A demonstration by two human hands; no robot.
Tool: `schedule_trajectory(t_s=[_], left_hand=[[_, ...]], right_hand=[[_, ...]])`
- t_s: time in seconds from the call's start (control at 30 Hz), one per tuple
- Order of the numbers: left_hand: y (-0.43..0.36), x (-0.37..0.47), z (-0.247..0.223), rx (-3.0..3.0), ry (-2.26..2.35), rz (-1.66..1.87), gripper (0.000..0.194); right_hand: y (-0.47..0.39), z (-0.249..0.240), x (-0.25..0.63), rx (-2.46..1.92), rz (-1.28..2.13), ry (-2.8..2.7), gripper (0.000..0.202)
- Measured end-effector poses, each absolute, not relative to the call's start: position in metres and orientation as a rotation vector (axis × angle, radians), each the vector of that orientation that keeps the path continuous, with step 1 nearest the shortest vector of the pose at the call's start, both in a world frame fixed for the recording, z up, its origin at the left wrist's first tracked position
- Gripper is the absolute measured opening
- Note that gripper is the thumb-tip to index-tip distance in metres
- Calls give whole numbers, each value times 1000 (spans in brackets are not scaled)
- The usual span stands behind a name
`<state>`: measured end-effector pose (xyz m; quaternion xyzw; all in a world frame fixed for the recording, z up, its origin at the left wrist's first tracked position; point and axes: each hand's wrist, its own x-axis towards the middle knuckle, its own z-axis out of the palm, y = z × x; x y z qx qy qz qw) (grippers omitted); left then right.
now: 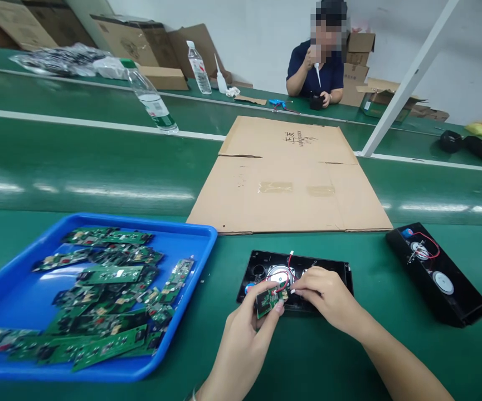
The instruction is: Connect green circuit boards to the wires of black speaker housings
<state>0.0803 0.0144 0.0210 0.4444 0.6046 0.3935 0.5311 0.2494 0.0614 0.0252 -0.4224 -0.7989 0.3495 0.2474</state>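
My left hand (247, 328) pinches a small green circuit board (267, 301) at the front edge of an open black speaker housing (341, 271). A round silver speaker driver (280, 274) and red wires sit inside the housing. My right hand (326, 295) rests on the housing right beside the board, its fingertips closed on a white connector at the wire ends. A blue tray (190, 245) to the left holds several green circuit boards (111, 274).
A second black speaker housing (437, 281) with red wires lies at the right. A flattened cardboard sheet (286, 178) lies beyond. A water bottle (151, 97) stands on the far belt. A person in a dark shirt (320, 69) sits opposite; a white post (408, 83) slants at right.
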Motion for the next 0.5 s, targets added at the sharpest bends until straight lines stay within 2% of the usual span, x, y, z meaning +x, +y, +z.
schedule_trajectory(t_s=[0.17,0.33,0.5], left_hand=[[17,81,19,1023,1431,913,31],[19,83,16,978,1443,884,34],[22,83,22,959,1431,856,34]], right_hand=[[63,25,248,-1232,1017,-2121,21],[66,30,247,-1392,1097,-1921,15],[64,29,248,-1254,976,-2158,18]])
